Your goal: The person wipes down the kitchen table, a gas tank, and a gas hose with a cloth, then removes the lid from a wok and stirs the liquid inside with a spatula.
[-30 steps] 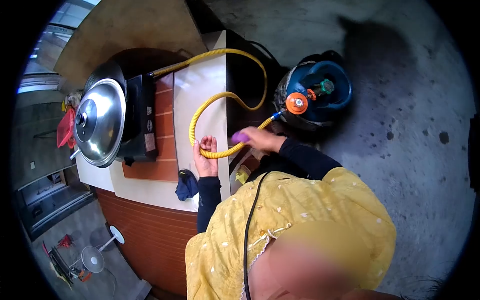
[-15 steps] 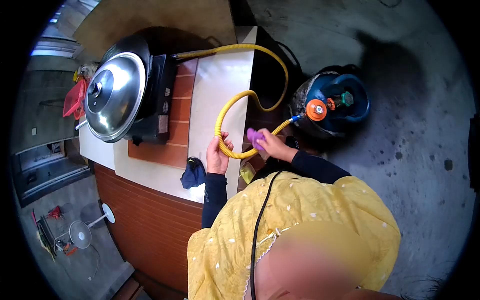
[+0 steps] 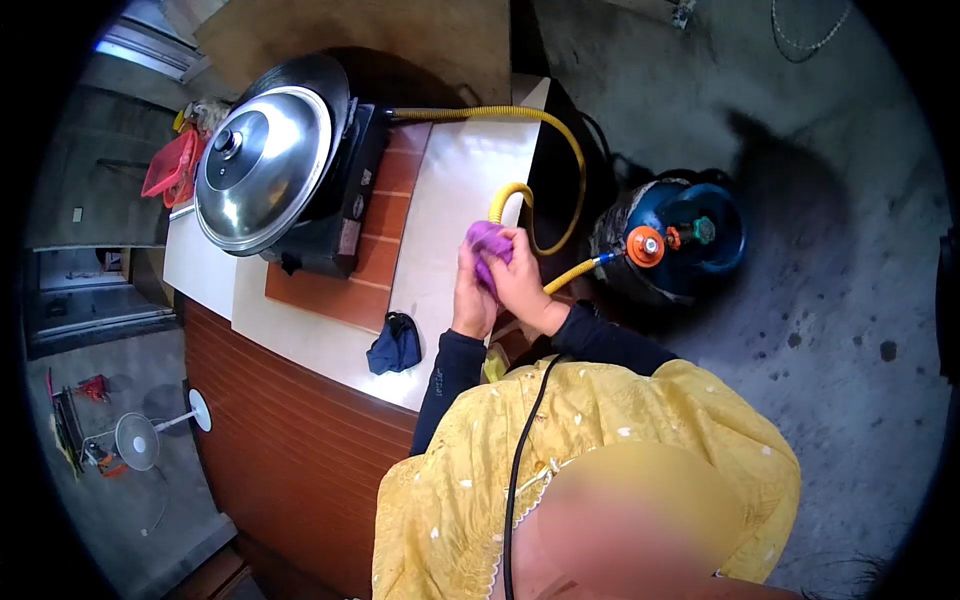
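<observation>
A purple cloth (image 3: 487,242) is bunched around a ribbed yellow gas hose (image 3: 572,232), which goes in at the top of the cloth and comes out past my right wrist. My left hand (image 3: 474,295) closes on the cloth and hose from the left. From the other side my right hand (image 3: 528,282) presses the cloth, its fingers curled over it. The bend of hose between the hands is hidden. One hose end meets the orange regulator (image 3: 645,246) on a blue gas cylinder (image 3: 655,212); the other runs to a black gas stove (image 3: 345,225).
On the stove sits a wok with a domed metal lid (image 3: 265,170). A dark blue crumpled cloth (image 3: 395,345) lies near the table's (image 3: 455,180) front edge. Behind the stove is a red basket (image 3: 172,165). A white fan (image 3: 138,440) stands on the floor at left.
My left hand has moved right and up along the hose to meet my right hand. The purple cloth is now pressed between both hands around the hose. The camera view has shifted slightly.
</observation>
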`<state>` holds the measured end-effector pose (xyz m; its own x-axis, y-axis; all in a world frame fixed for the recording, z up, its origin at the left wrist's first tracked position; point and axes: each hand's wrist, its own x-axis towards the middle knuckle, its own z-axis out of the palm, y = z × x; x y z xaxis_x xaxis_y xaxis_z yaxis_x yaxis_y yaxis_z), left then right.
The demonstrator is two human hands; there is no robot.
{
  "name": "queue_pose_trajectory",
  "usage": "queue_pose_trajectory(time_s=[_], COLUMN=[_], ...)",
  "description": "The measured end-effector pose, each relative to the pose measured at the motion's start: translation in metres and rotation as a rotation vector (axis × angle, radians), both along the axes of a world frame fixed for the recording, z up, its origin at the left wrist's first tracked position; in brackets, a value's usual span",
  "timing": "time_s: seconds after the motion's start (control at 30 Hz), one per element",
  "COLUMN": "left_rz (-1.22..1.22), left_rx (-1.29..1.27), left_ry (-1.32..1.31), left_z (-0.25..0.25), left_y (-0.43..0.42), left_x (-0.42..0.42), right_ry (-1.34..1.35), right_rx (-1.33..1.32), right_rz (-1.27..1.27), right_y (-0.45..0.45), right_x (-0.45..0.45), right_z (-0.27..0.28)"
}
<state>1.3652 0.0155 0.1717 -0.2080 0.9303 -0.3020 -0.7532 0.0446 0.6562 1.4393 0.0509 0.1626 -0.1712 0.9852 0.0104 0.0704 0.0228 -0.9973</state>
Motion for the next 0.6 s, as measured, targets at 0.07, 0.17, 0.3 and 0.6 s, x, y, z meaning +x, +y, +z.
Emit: queue_pose_trajectory(time_s=[0.07, 0.17, 0.3, 0.6], left_rz=[-0.016, -0.018, -0.146, -0.099], left_rx=[-0.016, -0.185, -0.275, -0.135], left_ry=[0.058, 0.335, 0.473, 0.707], left_z=[-0.002, -0.013, -0.021, -0.050], left_y=[0.002, 0.004, -0.001, 0.004], left_x=[0.008, 0.029, 0.047, 0.012], right_ry=[0.197, 0.379, 0.896, 0.654], right_rx=[-0.204, -0.565, -0.878, -0.578], right_rz=[-0.046, -0.136, -0.184, 0.322], right_y=[0.021, 0.067, 0.127, 0.046], right_x=[-0.002, 0.001, 0.020, 0.033], right_z=[-0.012, -0.017, -0.086, 0.020])
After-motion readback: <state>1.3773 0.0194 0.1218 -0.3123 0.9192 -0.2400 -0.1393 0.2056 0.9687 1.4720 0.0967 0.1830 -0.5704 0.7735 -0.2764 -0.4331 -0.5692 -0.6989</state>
